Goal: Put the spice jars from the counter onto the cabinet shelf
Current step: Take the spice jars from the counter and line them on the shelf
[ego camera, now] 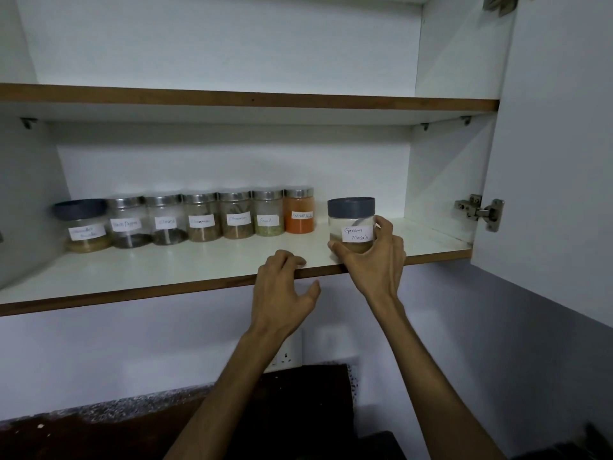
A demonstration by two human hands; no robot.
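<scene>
A small clear jar (351, 225) with a dark grey lid stands upright near the front edge of the lower cabinet shelf (185, 263). Its white label says "Garam Masala", and a little brown powder sits at the bottom. The right hand (374, 257) holds it, with the thumb and fingers curled round its sides.

Seven more jars stand in a row at the back of the same shelf, close together. The jar on the far left (84, 225) has a dark lid too. The others have shiny silver lids. The last one in the row, the orange jar (299, 210), is full of orange powder and stands just left of the held jar, a bit apart.
</scene>
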